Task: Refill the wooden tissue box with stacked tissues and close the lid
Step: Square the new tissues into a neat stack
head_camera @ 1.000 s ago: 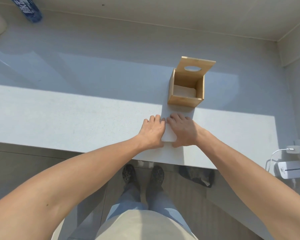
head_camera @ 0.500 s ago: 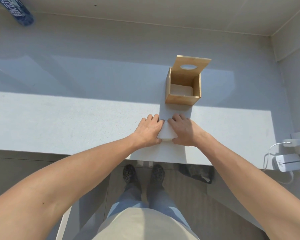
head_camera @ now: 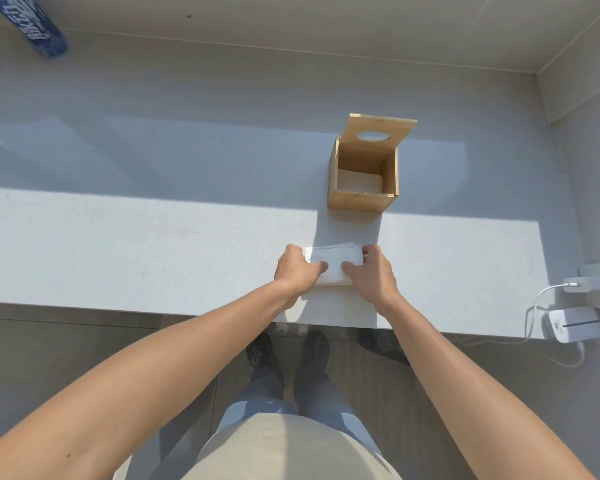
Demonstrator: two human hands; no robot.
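white counter (head_camera: 153, 258) spans the view. wooden tissue box (head_camera: 362, 178) at 12 o'clock of the hands, lid (head_camera: 378, 135) raised. tissue stack (head_camera: 334, 263) near the counter's front edge, clasped between left hand (head_camera: 297, 270) and right hand (head_camera: 371, 275), thumbs pressing on top.

Both forearms are bare, no sleeves, watch or rings showing on the left hand (head_camera: 297, 270) or right hand (head_camera: 371, 275). Below them: a pale beige top (head_camera: 284, 448), faded blue jeans (head_camera: 291, 400), and dark speckled shoes (head_camera: 288, 348).
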